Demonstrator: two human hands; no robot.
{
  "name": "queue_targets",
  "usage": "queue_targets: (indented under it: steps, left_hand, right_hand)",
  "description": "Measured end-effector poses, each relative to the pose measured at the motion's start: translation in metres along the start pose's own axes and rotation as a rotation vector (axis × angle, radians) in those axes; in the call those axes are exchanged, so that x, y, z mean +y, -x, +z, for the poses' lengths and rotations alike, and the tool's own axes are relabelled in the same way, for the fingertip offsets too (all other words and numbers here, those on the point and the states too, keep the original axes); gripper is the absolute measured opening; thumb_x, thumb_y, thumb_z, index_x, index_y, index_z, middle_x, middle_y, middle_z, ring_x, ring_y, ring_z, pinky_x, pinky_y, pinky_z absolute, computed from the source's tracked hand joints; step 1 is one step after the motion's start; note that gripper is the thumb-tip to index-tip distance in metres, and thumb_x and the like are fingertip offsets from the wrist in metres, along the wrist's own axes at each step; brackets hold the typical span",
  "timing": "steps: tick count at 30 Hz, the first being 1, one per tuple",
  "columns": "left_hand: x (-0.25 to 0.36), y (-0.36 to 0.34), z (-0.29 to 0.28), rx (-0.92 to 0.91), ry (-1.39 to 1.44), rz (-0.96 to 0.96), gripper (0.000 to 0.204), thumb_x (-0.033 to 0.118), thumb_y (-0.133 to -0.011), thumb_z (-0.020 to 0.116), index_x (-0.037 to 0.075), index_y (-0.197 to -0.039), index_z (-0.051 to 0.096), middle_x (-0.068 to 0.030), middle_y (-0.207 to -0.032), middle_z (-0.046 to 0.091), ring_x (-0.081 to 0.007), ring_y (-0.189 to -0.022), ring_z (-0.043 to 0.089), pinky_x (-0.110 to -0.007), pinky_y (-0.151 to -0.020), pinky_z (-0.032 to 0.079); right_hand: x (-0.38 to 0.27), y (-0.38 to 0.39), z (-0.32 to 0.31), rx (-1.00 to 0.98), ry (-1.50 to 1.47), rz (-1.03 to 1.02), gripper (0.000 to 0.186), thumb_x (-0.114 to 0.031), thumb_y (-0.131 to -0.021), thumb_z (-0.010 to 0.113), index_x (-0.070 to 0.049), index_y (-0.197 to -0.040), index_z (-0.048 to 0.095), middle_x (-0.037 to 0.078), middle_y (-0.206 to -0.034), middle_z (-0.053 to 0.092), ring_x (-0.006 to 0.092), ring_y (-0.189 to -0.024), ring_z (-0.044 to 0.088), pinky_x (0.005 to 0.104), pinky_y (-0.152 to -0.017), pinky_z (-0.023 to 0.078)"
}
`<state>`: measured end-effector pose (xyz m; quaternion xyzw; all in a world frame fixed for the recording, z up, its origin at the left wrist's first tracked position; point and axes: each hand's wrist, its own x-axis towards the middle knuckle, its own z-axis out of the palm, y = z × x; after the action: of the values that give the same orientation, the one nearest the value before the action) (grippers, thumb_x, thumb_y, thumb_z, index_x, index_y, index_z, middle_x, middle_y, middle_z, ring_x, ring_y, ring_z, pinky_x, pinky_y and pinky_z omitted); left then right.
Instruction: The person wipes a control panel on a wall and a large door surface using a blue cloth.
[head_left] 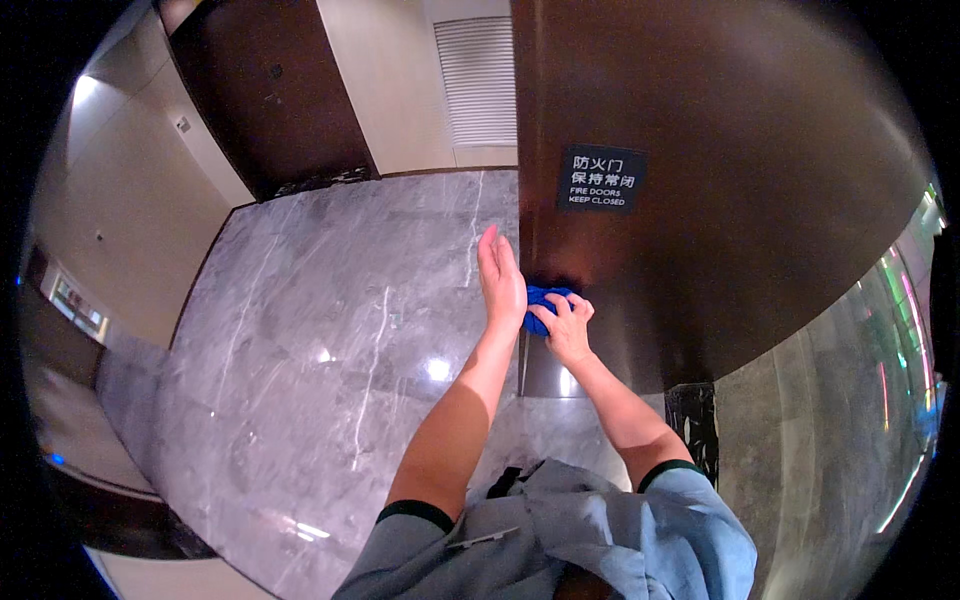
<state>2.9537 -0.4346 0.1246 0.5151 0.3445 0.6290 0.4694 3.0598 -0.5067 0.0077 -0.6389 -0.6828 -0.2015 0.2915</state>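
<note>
A blue cloth [540, 318] is bunched under my right hand [566, 326], whose curled fingers press it against the dark brown door [700, 250] near its left edge. Just to the left, my left hand [502, 278] is raised with its fingers stretched upward, its palm side along the door's edge. I see nothing held in the left hand. Whether its palm touches the door edge I cannot tell. Above the cloth, a black sign plate [601, 178] with white lettering is fixed to the door.
Grey marble-look floor [300, 330] with white veins lies left of the door. A second dark door [270, 100] and a white louvred vent [478, 85] are in the far wall. At the right, glossy wall panelling [830, 430] reflects coloured lights. A dark marbled strip [692, 425] stands below the door.
</note>
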Motion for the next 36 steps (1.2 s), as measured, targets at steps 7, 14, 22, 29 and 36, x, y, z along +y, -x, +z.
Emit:
queue_targets:
  steps: [7,14,22,29,36]
  left_hand:
    - [-0.006,-0.042,0.01,-0.104,0.355,-0.213,0.06,0.049,-0.099,0.028,0.002,-0.131,0.048,-0.0097,-0.133,0.049,-0.0206,-0.122,0.044,-0.032,-0.106,0.028]
    - [-0.025,-0.034,0.016,-0.275,0.319,-0.347,0.074,0.06,-0.095,0.025,-0.001,-0.131,0.045,-0.0095,-0.132,0.05,-0.022,-0.125,0.042,-0.034,-0.109,0.024]
    - [-0.045,-0.062,0.003,-0.482,0.577,-0.493,0.067,0.056,-0.098,0.022,0.001,-0.123,0.051,-0.0085,-0.117,0.058,-0.0176,-0.106,0.054,-0.031,-0.096,0.038]
    - [-0.048,-0.077,0.009,-0.688,0.61,-0.515,0.063,0.055,-0.097,0.026,0.007,-0.136,0.039,-0.0068,-0.126,0.054,-0.0205,-0.117,0.05,-0.035,-0.103,0.035]
    - [-0.056,-0.061,0.018,-0.64,0.447,-0.117,0.055,0.046,-0.1,0.026,0.007,-0.137,0.035,-0.0045,-0.134,0.042,-0.0191,-0.124,0.039,-0.035,-0.107,0.027]
  right_hand:
    - [-0.01,-0.126,-0.103,0.338,-0.157,-0.079,0.048,-0.009,-0.055,0.068,-0.029,-0.098,0.065,0.003,-0.111,0.051,0.0311,-0.105,0.04,0.0441,-0.09,0.029]
    - [0.021,-0.02,0.003,0.036,-0.014,-0.093,0.036,-0.017,-0.069,0.063,-0.036,-0.099,0.065,-0.002,-0.109,0.052,0.0266,-0.107,0.041,0.0433,-0.087,0.031]
    - [-0.014,-0.119,-0.089,0.474,-0.048,0.083,0.039,-0.02,-0.056,0.075,-0.027,-0.093,0.068,0.008,-0.108,0.048,0.0313,-0.105,0.039,0.0438,-0.091,0.03]
    - [-0.011,-0.019,0.027,0.441,-0.092,0.381,0.044,-0.012,-0.059,0.073,-0.021,-0.1,0.059,0.011,-0.107,0.049,0.0361,-0.104,0.041,0.048,-0.088,0.031]
    - [-0.017,0.075,0.049,0.313,-0.919,1.381,0.048,-0.012,-0.073,0.069,-0.001,-0.117,0.054,0.009,-0.104,0.063,0.0201,-0.095,0.059,0.0315,-0.087,0.046]
